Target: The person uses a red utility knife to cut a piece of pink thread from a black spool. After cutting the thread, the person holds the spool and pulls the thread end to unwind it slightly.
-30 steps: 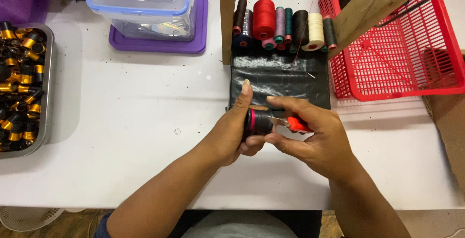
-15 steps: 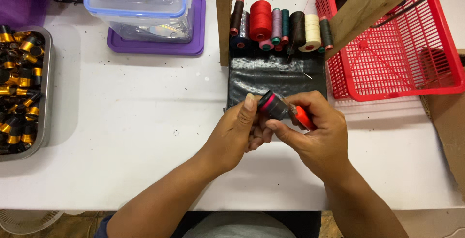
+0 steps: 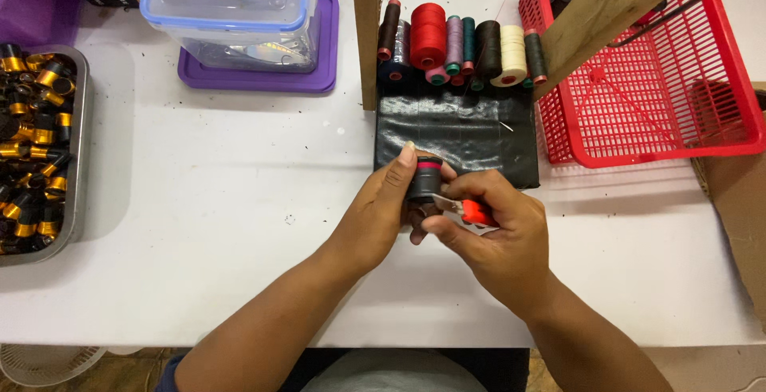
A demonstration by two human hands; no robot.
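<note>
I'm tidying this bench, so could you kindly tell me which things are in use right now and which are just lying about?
In use:
- left hand gripping a small dark cylinder
- right hand holding a red-handled cutter against it

Lying about:
- thread spools
- red basket
- metal tray of black-and-gold parts
- clear lidded box
- black mat

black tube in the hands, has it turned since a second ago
Yes. The black tube lay sideways before; now it stands on end, pointing toward the black mat.

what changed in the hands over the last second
The left hand turned the small black cylinder from lying sideways to nearly upright, red band on top. The right hand kept the red-handled tool against it. Both grips held; thread spools, red basket and tray stayed put.
</note>
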